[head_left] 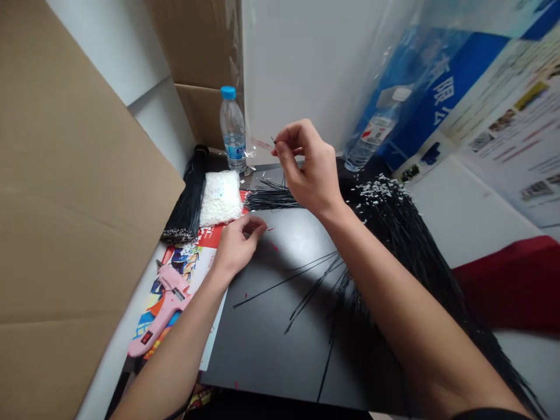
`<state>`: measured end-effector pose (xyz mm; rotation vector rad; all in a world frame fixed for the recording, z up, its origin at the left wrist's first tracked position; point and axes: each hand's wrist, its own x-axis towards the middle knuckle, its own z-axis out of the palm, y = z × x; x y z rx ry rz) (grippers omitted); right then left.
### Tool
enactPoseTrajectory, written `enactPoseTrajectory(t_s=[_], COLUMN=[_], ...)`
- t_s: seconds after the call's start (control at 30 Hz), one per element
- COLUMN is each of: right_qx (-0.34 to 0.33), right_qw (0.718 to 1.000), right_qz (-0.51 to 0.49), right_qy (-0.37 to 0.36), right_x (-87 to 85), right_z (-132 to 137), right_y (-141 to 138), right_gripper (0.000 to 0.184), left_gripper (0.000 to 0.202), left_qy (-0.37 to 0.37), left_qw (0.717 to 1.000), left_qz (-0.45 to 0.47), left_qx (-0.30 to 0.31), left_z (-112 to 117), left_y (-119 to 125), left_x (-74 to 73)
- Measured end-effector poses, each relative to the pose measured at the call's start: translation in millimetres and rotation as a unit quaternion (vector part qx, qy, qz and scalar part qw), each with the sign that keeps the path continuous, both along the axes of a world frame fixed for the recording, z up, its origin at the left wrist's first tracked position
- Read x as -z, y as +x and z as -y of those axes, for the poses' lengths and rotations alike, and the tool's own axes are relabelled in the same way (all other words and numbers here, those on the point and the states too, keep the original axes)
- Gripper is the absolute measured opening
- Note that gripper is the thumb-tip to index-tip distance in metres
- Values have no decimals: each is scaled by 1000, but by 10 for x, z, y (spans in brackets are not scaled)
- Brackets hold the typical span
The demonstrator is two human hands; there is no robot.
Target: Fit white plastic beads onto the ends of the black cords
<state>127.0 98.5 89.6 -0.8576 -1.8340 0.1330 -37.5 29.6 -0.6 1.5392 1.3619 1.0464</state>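
Note:
My right hand (308,166) is raised above the dark mat (271,326), its thumb and forefinger pinched on the tip of a thin black stick (283,175) that hangs down toward a bundle of black sticks (271,199). My left hand (238,239) rests low at the mat's left edge, fingers curled and pinched near a bag of small white pieces (221,197); what it pinches is too small to see. Loose black sticks (306,286) lie scattered on the mat.
A pink glue gun (163,309) lies on a colourful sheet at left. A water bottle (233,129) stands at the back, a second bottle (371,140) lies behind plastic. Cardboard (74,192) walls the left. A large heap of white-tipped black sticks (406,233) fills the right, beside red cloth (511,280).

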Motion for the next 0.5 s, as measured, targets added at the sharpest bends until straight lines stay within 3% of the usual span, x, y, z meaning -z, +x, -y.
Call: enactPoseTrajectory(t_s=[0.07, 0.17, 0.27, 0.33, 0.5], right_qx=[20, 46, 47, 37, 32], right_qw=[999, 985, 966, 971, 990], right_qz=[-33, -147, -214, -191, -74], right_qy=[16, 82, 137, 141, 113], right_x=[-97, -420, -762, -875, -939], right_z=[2, 47, 126, 174, 209], right_y=[35, 98, 174, 213, 292], right_gripper=[25, 6, 15, 16, 18], left_gripper=[22, 30, 33, 34, 34], left_qy=[-47, -99, -123, -132, -139], left_qw=[994, 972, 955, 947, 937], left_qz=[99, 208, 264, 287, 315], left_qx=[28, 56, 60, 62, 65], left_z=[17, 44, 58, 61, 68], left_y=[41, 64, 59, 52, 50], left_x=[-5, -36, -61, -68, -71])
